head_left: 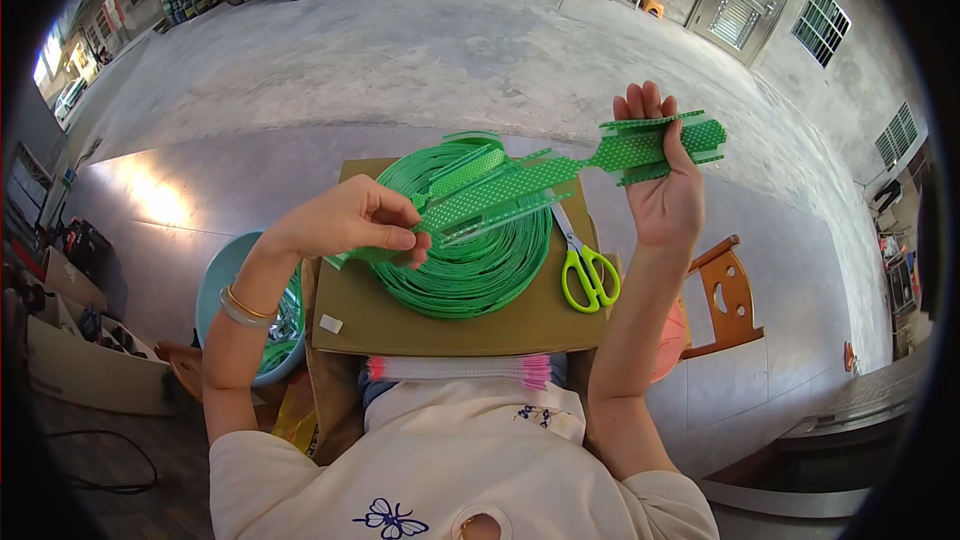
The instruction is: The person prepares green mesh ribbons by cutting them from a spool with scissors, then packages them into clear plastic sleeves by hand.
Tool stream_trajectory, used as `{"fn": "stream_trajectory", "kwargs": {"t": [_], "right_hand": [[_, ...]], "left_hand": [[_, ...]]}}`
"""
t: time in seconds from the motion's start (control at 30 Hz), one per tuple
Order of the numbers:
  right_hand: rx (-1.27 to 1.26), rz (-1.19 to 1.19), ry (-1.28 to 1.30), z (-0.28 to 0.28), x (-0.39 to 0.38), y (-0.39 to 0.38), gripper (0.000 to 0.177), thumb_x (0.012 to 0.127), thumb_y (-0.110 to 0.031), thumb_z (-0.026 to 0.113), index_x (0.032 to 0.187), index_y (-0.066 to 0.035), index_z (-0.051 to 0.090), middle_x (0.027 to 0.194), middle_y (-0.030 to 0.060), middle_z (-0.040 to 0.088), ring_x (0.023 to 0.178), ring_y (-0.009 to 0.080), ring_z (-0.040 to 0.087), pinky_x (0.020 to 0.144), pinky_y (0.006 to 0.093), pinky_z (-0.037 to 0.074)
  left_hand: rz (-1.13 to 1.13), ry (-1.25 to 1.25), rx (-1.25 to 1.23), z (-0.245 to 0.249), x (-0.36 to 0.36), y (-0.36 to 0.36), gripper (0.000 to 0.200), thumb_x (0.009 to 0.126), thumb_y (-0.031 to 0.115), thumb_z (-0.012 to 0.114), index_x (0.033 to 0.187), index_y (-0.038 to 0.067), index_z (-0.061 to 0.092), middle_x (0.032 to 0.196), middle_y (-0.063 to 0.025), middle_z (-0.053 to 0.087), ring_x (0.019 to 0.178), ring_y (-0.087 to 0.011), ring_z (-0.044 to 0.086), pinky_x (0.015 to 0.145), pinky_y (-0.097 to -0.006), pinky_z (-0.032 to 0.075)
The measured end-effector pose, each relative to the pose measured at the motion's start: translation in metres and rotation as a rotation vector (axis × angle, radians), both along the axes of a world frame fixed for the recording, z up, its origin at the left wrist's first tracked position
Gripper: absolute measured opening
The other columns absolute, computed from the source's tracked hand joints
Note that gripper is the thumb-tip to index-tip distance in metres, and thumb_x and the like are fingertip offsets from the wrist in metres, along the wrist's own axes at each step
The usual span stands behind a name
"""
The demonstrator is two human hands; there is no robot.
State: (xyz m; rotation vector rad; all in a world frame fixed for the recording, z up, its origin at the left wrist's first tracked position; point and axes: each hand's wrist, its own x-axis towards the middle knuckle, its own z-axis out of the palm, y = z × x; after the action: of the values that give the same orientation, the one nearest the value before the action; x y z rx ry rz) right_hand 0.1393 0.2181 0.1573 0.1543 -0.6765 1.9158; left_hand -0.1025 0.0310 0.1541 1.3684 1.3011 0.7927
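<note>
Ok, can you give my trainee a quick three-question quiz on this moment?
1. True or false: the scissors lie on the cardboard box.
2. The left hand pinches the green strip near the coil. What holds its far end? A. right hand B. a clamp C. nothing
3. Fill in: the basin beside the box is ___ in colour.
Key: 1 true; 2 A; 3 blue.

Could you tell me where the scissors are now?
In the head view, the scissors lie on the cardboard, right of the green coil, below the right hand holding the strip.
</note>
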Motion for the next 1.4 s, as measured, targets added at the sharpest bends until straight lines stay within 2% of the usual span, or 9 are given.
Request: {"fn": "stream_trajectory", "kwargs": {"t": [0.13,0.23,0.37,0.53,0.67,0.83,1.03,1.3,1.4], "right_hand": [[-0.107,-0.005,-0.043,-0.02,-0.001,0.019,0.026,0.097,-0.015,0.03,0.112,0.002,0.043,0.124,0.0209,0.046,0.119,0.0346,0.042,0.104,0.0463,0.035],[-0.197,-0.039,-0.129,-0.031,-0.014,0.016,0.026,0.097,-0.015,0.032,0.111,0.003,0.044,0.122,0.0213,0.048,0.115,0.0335,0.046,0.102,0.0453,0.037],[-0.124,-0.021,-0.301,-0.047,-0.043,-0.002,0.027,0.096,-0.017,0.036,0.112,0.004,0.045,0.114,0.02,0.054,0.105,0.0304,0.054,0.093,0.0418,0.044],[0.062,0.197,-0.209,-0.062,-0.079,-0.037,0.054,0.092,-0.048,0.038,0.115,0.001,0.045,0.101,0.0144,0.057,0.092,0.0262,0.058,0.081,0.0376,0.048],[-0.078,0.256,-0.057,-0.026,-0.075,-0.081,0.077,0.082,-0.07,0.03,0.115,-0.002,0.048,0.1,0.01,0.057,0.092,0.025,0.056,0.078,0.0432,0.049],[0.197,0.347,-0.152,-0.042,-0.077,-0.076,0.045,0.092,-0.046,0.039,0.102,-0.003,0.049,0.085,0.0054,0.053,0.084,0.0221,0.055,0.078,0.0415,0.049],[0.021,0.172,0.096,-0.037,-0.054,-0.036,0.017,0.095,-0.019,0.043,0.098,-0.004,0.048,0.079,0.0063,0.052,0.08,0.0197,0.054,0.079,0.0366,0.048],[-0.047,-0.033,0.063,-0.046,0.008,0.031,0.015,0.095,-0.012,0.039,0.099,-0.001,0.049,0.092,0.0089,0.055,0.093,0.0237,0.055,0.096,0.0421,0.043],[-0.074,-0.026,0.051,-0.049,0.007,0.023,0.016,0.095,-0.011,0.039,0.101,-0.001,0.05,0.096,0.0101,0.055,0.096,0.0248,0.055,0.097,0.0428,0.042]], "left_hand": [[0.09,0.233,-0.034,0.031,0.0,-0.018,0.018,0.079,0.009,0.067,0.088,-0.006,0.063,0.078,-0.0058,0.066,0.073,-0.0096,0.062,0.074,-0.0215,0.046],[0.15,0.074,-0.012,0.057,0.007,-0.031,0.015,0.078,0.008,0.067,0.085,-0.005,0.064,0.089,-0.0116,0.065,0.084,-0.0147,0.063,0.078,-0.0231,0.045],[0.07,0.222,0.6,0.062,0.021,-0.021,0.012,0.073,0.006,0.069,0.085,0.002,0.069,0.116,-0.0213,0.055,0.112,-0.0262,0.053,0.092,-0.0308,0.039],[0.113,0.331,0.685,0.07,0.056,0.034,0.018,0.07,0.014,0.072,0.083,0.002,0.071,0.129,-0.0248,0.044,0.121,-0.0307,0.044,0.101,-0.0366,0.029],[0.253,0.312,0.534,0.061,0.058,0.077,0.024,0.073,0.018,0.07,0.085,-0.002,0.069,0.13,-0.0258,0.042,0.098,-0.0229,0.059,0.076,-0.028,0.045],[0.274,0.094,0.284,0.053,0.055,0.082,0.041,0.078,0.026,0.068,0.099,-0.008,0.062,0.119,-0.0237,0.053,0.062,-0.0099,0.061,0.038,-0.018,0.039],[0.082,-0.102,0.115,0.002,0.037,0.044,0.054,0.082,0.027,0.065,0.12,-0.006,0.046,0.093,-0.0094,0.063,0.073,-0.0107,0.061,0.06,-0.0204,0.049],[-0.061,0.005,-0.299,0.004,0.011,-0.005,0.053,0.079,0.018,0.068,0.122,-0.002,0.046,0.106,-0.0105,0.061,0.093,-0.015,0.06,0.084,-0.0274,0.046],[0.075,0.278,0.064,0.0,0.033,-0.008,0.071,0.075,0.024,0.071,0.131,0.001,0.034,0.117,-0.0142,0.055,0.106,-0.0193,0.053,0.096,-0.036,0.037]]}}
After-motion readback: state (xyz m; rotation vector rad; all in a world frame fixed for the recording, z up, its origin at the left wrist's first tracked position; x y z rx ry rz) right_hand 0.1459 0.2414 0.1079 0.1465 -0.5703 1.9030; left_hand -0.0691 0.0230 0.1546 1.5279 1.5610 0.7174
